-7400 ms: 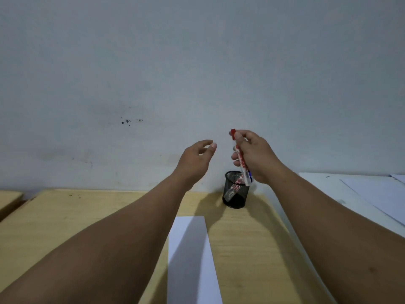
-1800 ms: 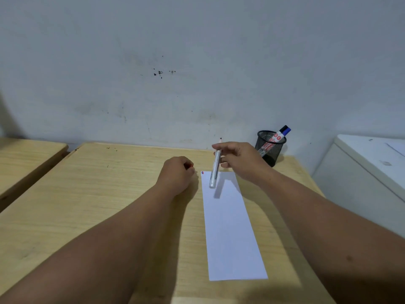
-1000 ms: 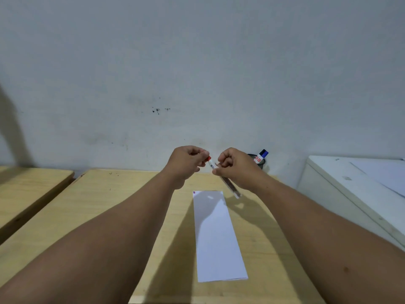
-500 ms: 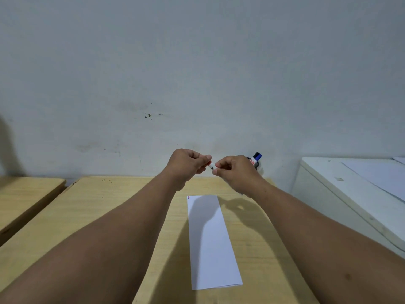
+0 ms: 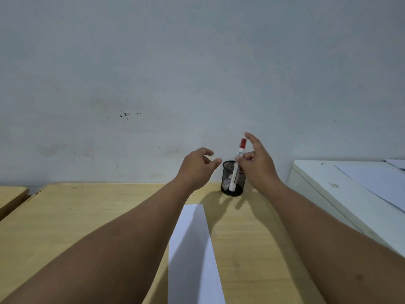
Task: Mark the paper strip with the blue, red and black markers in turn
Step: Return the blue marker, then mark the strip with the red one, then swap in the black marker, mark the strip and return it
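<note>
Left of centre, your left hand hangs loose and empty, while your right hand pinches the red marker mid-barrel over the mesh pen cup; it looks light, stiff and smooth, so hold the barrel firmly.

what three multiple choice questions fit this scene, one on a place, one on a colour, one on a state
1. Where does the mesh pen cup stand?
A. at the far edge of the wooden desk, near the wall
B. on the white cabinet
C. on the paper strip

2. What colour is the cap of the marker in the right hand?
A. green
B. red
C. yellow

3. How is the left hand?
A. gripping a cap
B. flat on the paper
C. open and empty, in the air

Answers: 1 A, the cup sits on wood below the wall; 2 B, the top end is red; 3 C, its fingers are spread with nothing between them.
</note>
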